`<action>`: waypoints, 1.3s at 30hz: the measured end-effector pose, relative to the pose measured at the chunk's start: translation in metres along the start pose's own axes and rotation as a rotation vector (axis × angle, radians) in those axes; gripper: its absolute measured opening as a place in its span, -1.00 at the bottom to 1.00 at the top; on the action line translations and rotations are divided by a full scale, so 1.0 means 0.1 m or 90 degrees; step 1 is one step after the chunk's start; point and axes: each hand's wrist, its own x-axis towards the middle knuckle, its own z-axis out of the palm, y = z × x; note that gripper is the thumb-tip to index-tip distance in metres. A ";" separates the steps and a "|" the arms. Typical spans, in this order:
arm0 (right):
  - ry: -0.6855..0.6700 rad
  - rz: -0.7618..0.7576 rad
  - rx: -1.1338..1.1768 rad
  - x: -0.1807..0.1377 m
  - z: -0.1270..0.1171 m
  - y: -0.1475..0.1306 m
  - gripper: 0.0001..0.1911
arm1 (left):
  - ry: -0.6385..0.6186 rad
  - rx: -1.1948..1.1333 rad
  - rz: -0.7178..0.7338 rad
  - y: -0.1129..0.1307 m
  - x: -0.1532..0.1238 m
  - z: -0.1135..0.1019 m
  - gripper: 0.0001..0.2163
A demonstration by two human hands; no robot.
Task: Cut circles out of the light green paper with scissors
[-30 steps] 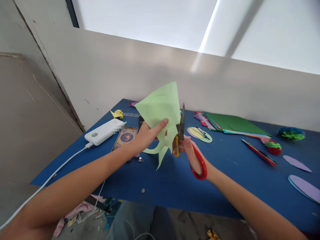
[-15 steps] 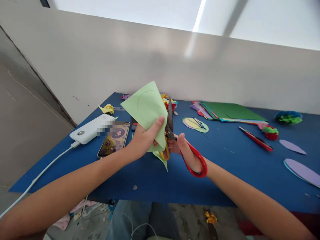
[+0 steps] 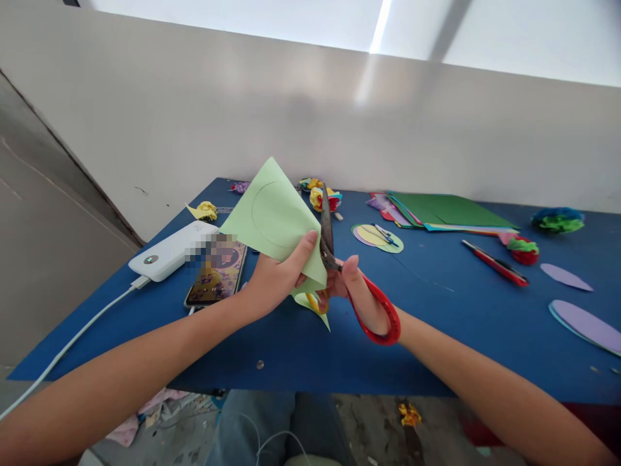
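Note:
My left hand (image 3: pixel 284 275) pinches a light green sheet of paper (image 3: pixel 272 210), thumb on top, fingers behind it. A curved pencil line is drawn on the sheet, and its lower edge hangs as a cut strip. My right hand (image 3: pixel 356 291) holds scissors (image 3: pixel 327 226) with a red handle loop round the thumb and a yellow loop lower down. Their dark blades point up along the sheet's right edge and look nearly closed. Part of the right fingers is hidden behind the paper.
On the blue table (image 3: pixel 412 343), a white power bank (image 3: pixel 169 252) with a cable and a phone (image 3: pixel 218 272) lie left. Paper ovals (image 3: pixel 373 236), a compass, coloured sheets (image 3: pixel 456 213), a red cutter (image 3: pixel 495 262), crumpled paper balls (image 3: pixel 557 220) and purple cutouts (image 3: pixel 587 323) lie right.
The green sheet has turned anticlockwise in my left hand, its top corner shifting left. The scissors have stayed at its right edge, tilted slightly more to the left.

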 end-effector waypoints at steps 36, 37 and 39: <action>0.106 -0.021 -0.013 -0.17 0.19 -0.28 -0.31 | -0.109 0.024 0.024 0.05 -0.15 0.03 -0.47; 0.107 -0.021 -0.004 -0.17 0.20 -0.29 -0.30 | -0.106 0.020 0.026 0.05 -0.15 0.04 -0.47; 0.103 -0.022 0.020 -0.16 0.20 -0.29 -0.30 | -0.108 0.012 0.033 0.05 -0.14 0.05 -0.48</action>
